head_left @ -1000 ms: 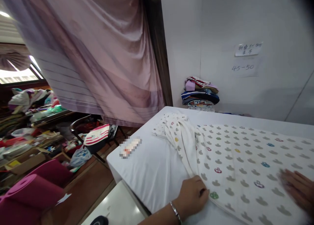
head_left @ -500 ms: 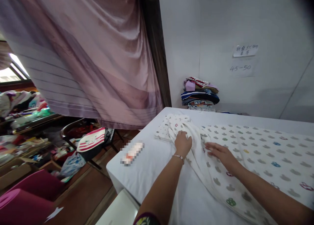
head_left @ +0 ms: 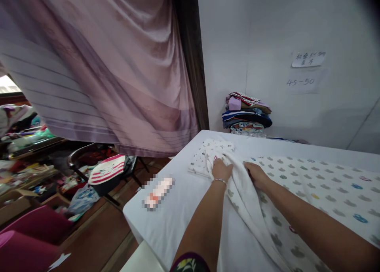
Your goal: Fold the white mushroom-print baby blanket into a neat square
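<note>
One pale wall (head_left: 276, 26) is rising behind everything, and one pink-and-mauve curtain (head_left: 124, 70) is hanging at the left, slanting across the room. One white-covered table (head_left: 181, 212) is filling the lower middle, its cover wrinkling slightly, and brown floor (head_left: 89, 232) is showing to its left. One white cloth (head_left: 299, 185) with grey rabbit-like shapes and some coloured outlines is lying over the table's right side, its left end bunching into loose folds. One dark chair (head_left: 71, 159) is standing left of the table, holding one red-and-white striped item (head_left: 107, 169). Two pink pieces (head_left: 26, 251) are lying at the lower left. One stack of folded textiles (head_left: 247, 114) is sitting beyond the table's far edge, near the wall. One folded section (head_left: 198, 159) with a smaller print is lying beside and partly under the bunched end. The left hand (head_left: 221, 169) and the right hand (head_left: 256, 174), two in all, are touching that end: the left is resting on the folds and the right is curling at the fold just beside, but their fingertips are hiding, so I cannot tell whether either is clamping cloth. One pixelated object (head_left: 158, 193) is lying near the table's left edge. Two paper notes (head_left: 308, 59) are hanging on the wall, the lower reading "45-50". One thin bracelet (head_left: 219, 180) is circling the left wrist.
</note>
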A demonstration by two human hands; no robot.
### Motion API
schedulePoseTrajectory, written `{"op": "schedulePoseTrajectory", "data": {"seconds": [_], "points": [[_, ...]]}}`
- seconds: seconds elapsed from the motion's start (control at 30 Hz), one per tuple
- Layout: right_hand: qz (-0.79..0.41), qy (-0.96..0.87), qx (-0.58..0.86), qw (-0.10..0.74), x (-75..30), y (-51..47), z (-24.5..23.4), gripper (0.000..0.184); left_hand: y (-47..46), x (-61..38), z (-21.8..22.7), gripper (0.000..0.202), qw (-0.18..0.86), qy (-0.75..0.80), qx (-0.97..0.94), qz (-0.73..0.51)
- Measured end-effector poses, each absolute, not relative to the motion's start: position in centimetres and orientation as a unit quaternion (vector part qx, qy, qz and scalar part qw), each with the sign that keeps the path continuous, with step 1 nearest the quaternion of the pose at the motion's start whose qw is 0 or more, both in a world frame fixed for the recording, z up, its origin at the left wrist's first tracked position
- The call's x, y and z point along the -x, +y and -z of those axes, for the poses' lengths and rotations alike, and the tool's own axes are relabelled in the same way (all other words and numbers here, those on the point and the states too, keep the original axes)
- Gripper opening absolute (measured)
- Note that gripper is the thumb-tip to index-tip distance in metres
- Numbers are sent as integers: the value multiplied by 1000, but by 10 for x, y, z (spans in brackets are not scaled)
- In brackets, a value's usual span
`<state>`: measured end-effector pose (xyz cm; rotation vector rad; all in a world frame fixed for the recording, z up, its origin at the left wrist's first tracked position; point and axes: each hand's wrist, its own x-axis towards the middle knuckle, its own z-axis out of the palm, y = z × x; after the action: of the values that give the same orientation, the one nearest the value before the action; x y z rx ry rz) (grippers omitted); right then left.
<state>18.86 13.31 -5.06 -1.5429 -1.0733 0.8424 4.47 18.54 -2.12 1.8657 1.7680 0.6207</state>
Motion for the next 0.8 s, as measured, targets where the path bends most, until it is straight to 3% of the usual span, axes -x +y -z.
{"op": "schedulePoseTrajectory", "data": {"seconds": [0.13,0.23,0.37,0.5,0.63,0.8], "points": [[-460,-388,618,506,-184,147,39,43,196,-33,21,26,322,643,-633,-288],[-458,-399,604,516,-176,149,20,40,195,-18,18,8,366,616,-610,-338],[-314,-515,604,520,-150,128,-21,44,165,15,3,14,425,571,-555,-431],[-196,-703,563,387,-107,85,-43,51,108,58,-9,22,562,417,-431,-570],[-206,-791,521,246,-69,48,-18,58,64,87,4,31,623,406,-340,-576],[-262,-768,520,267,-46,34,27,50,46,103,37,32,565,484,-360,-563]]}}
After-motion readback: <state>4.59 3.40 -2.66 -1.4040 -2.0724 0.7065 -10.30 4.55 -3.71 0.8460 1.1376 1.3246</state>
